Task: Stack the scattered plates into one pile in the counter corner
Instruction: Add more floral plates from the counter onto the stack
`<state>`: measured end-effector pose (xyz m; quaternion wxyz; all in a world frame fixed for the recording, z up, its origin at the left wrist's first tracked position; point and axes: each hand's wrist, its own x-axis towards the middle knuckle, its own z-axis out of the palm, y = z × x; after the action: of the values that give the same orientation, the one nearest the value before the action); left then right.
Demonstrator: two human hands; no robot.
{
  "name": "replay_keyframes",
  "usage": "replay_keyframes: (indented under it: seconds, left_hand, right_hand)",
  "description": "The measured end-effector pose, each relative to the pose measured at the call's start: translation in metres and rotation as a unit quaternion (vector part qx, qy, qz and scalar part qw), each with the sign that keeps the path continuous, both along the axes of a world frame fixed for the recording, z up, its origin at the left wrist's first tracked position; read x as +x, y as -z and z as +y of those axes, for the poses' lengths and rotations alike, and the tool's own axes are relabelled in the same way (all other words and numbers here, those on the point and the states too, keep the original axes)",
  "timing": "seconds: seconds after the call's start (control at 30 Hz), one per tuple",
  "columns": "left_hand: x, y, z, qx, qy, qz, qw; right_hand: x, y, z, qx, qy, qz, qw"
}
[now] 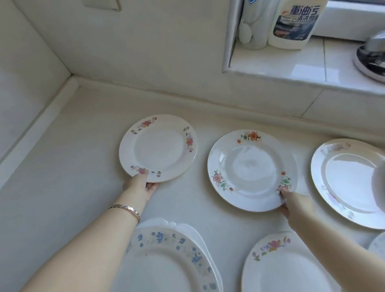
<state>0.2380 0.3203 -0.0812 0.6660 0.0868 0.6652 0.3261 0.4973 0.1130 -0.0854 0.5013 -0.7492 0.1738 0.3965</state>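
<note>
Several white plates with flower rims lie scattered on the pale counter [72, 170]. My left hand [141, 184] grips the near rim of a pink-flowered plate [158, 149], thumb on top, fingers underneath. My right hand [289, 199] pinches the near right rim of an orange-flowered plate [250, 170] just to the right. A blue-flowered plate [172, 268] lies under my left forearm, a pink-and-purple one [284, 270] under my right forearm. Another plate [355, 182] sits at the right, with two more cut off by the right edge. The corner [74, 78] is at the back left.
A window ledge [296, 67] rises at the back right, carrying two white cleaner bottles [296, 13] and a metal lid or pot [379, 57]. A wall socket [102, 0] sits above the corner. Walls bound the counter at the left and back.
</note>
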Motion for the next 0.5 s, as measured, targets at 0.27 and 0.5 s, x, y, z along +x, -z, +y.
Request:
replay_keyframes:
  seconds: [0.27,0.5]
  left_hand:
    - [-0.011,-0.052,-0.011,0.080,-0.041,0.001,0.996]
    - [-0.073,-0.104,-0.062,0.140,-0.067,-0.058,0.986]
  right_hand:
    - [-0.012,-0.031,-0.023,0.135,0.030,0.032,0.990]
    - [-0.026,-0.075,-0.067,0.220,-0.044,0.032,0.974]
